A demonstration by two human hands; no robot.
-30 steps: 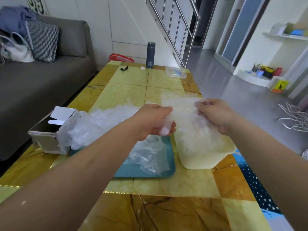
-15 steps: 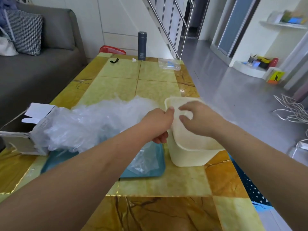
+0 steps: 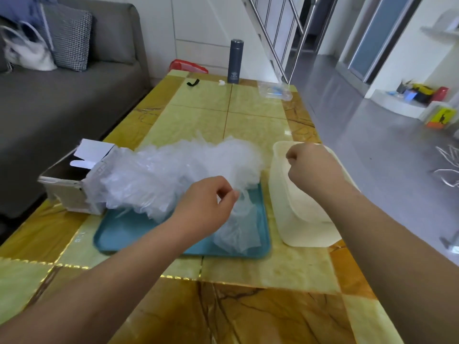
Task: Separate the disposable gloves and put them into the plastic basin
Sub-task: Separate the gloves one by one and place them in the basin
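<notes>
A big heap of clear disposable gloves spills from a torn cardboard box onto a teal tray. My left hand hovers over the tray's right part and pinches a clear glove that hangs from the heap's edge down to the tray. The cream plastic basin stands just right of the tray. My right hand is curled into a fist above the basin's opening, with nothing visible in it. What lies inside the basin is hidden by the hand and the pale walls.
All this sits on a yellow marble-pattern table. At its far end stand a dark bottle, a clear plastic container and a small black item. A grey sofa runs along the left; open floor lies right.
Both hands held a glove over the basin a second ago. My left hand has moved back left to the heap and taken a glove. My right hand stays over the basin, now curled.
</notes>
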